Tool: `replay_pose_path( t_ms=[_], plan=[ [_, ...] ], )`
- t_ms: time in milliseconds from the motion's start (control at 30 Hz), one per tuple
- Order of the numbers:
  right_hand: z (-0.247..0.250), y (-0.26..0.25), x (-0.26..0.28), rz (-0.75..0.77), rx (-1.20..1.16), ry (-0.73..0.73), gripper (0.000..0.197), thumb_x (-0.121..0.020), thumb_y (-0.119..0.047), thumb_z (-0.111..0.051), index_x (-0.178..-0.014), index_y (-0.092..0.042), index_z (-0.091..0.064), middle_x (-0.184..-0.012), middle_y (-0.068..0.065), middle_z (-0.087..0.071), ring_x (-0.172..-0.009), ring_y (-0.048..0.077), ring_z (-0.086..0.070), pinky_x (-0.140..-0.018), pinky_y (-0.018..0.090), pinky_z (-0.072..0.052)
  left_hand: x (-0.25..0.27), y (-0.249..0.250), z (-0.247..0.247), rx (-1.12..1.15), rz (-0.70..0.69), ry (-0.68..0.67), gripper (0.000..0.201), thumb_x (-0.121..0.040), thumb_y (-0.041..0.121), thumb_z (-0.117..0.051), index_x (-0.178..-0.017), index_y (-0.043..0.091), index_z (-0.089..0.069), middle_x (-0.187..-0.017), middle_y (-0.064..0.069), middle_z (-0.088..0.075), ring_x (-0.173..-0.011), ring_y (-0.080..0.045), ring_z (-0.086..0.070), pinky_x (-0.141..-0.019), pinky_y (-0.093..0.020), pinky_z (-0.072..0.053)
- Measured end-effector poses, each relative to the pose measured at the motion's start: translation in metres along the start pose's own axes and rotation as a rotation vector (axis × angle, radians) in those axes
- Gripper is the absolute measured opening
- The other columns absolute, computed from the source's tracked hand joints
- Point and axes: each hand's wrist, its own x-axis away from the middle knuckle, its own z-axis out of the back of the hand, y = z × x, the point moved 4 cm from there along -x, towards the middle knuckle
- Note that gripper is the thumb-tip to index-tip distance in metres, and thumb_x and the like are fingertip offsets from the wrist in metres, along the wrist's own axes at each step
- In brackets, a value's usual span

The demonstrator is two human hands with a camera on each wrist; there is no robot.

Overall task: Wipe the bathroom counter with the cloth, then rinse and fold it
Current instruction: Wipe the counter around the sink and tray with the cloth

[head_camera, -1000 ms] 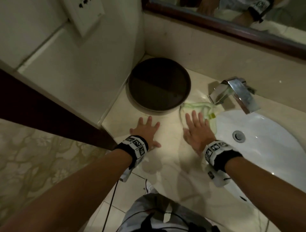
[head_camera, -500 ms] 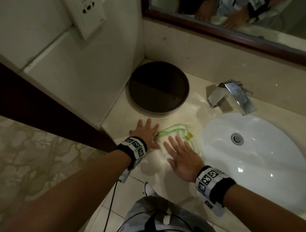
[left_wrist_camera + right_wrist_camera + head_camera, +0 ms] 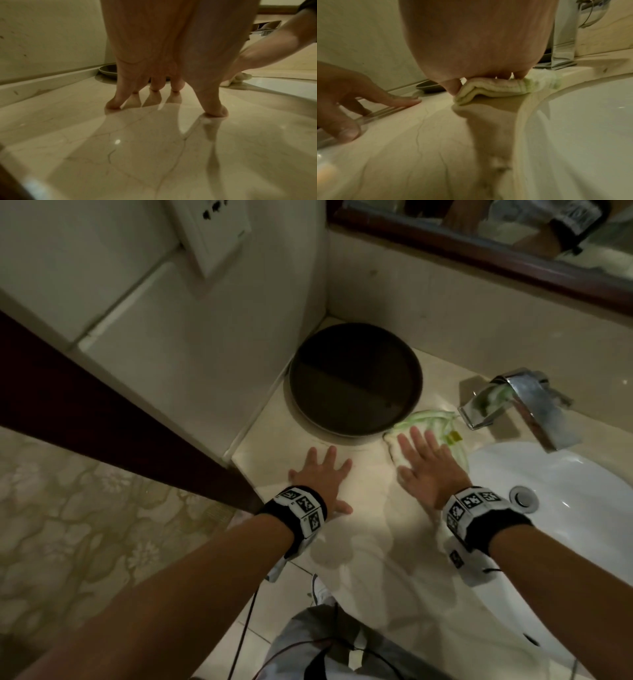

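Note:
A pale green and white cloth (image 3: pixel 432 422) lies bunched on the beige marble counter (image 3: pixel 363 529), between the dark round tray and the tap. My right hand (image 3: pixel 424 463) presses flat on the cloth (image 3: pixel 491 88) with straight fingers; the thumb touches its left edge. Most of the cloth is hidden under the palm in the head view. My left hand (image 3: pixel 320 474) rests spread on bare counter (image 3: pixel 137 148) to the left, fingertips (image 3: pixel 113 106) down, holding nothing.
A dark round tray (image 3: pixel 354 378) sits in the back corner against the wall. A chrome tap (image 3: pixel 524 405) stands behind the white basin (image 3: pixel 565 508) on the right. The counter's left edge (image 3: pixel 239 453) drops to the floor. A mirror frame (image 3: pixel 479 244) runs above.
My right hand has pushed the cloth away from me and rightwards, from near the left hand back towards the tray and tap. The left hand has stayed planted.

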Motion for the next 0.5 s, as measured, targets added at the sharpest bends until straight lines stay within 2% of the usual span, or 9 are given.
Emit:
replay_pose_path(
  t_ms=[233,400,500],
  plan=[
    [-0.003,-0.006,0.007,-0.002,0.010,-0.011,0.065,-0.101,-0.044,-0.020,-0.153,-0.026,0.015,-0.159,0.006,0.023,-0.146,0.028,0.020,-0.119,0.047,0.004,-0.001,0.001,0.000,-0.018,-0.002,0.011,0.098,-0.084,0.060,-0.060,-0.152,0.035,0.005,-0.160,-0.001,0.018,-0.146,-0.039,0.013,-0.108,-0.068,-0.022],
    [-0.016,-0.019,0.031,0.016,0.005,-0.011,0.064,-0.100,-0.045,-0.018,-0.153,-0.025,0.012,-0.159,0.007,0.023,-0.146,0.029,0.019,-0.119,0.047,0.004,-0.002,0.000,0.001,0.002,-0.010,0.010,0.098,-0.083,0.059,-0.062,-0.152,0.036,0.003,-0.161,0.000,0.017,-0.146,-0.038,0.012,-0.108,-0.068,-0.022],
    [-0.034,-0.025,0.051,0.077,0.039,0.004,0.069,-0.092,-0.049,-0.008,-0.154,-0.024,0.008,-0.160,0.008,0.018,-0.147,0.031,0.018,-0.118,0.050,0.001,-0.003,0.000,0.000,0.009,-0.020,0.026,0.096,-0.083,0.060,-0.061,-0.152,0.037,0.003,-0.161,0.000,0.017,-0.146,-0.038,0.012,-0.108,-0.067,-0.022]
  ],
)
